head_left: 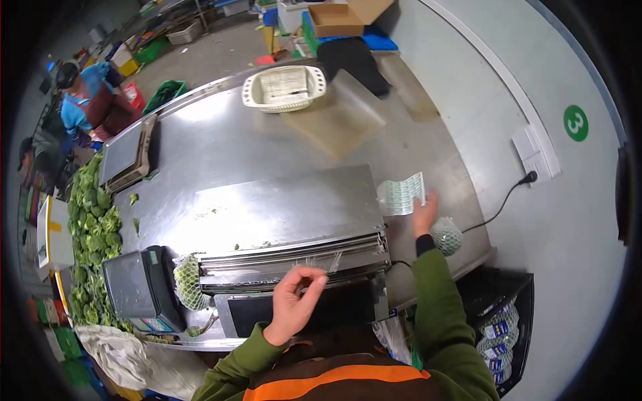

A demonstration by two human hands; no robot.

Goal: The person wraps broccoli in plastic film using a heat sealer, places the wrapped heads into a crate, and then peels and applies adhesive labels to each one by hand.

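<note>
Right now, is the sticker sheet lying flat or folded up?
Spread flat: the sticker sheet lies on the steel table, rows of labels showing, right hand at its corner.

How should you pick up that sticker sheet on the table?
Probably pinch the sticker sheet at the corner nearest the right hand, coming in from that side. It lies flat on the table, so only an edge offers a grip.
</note>
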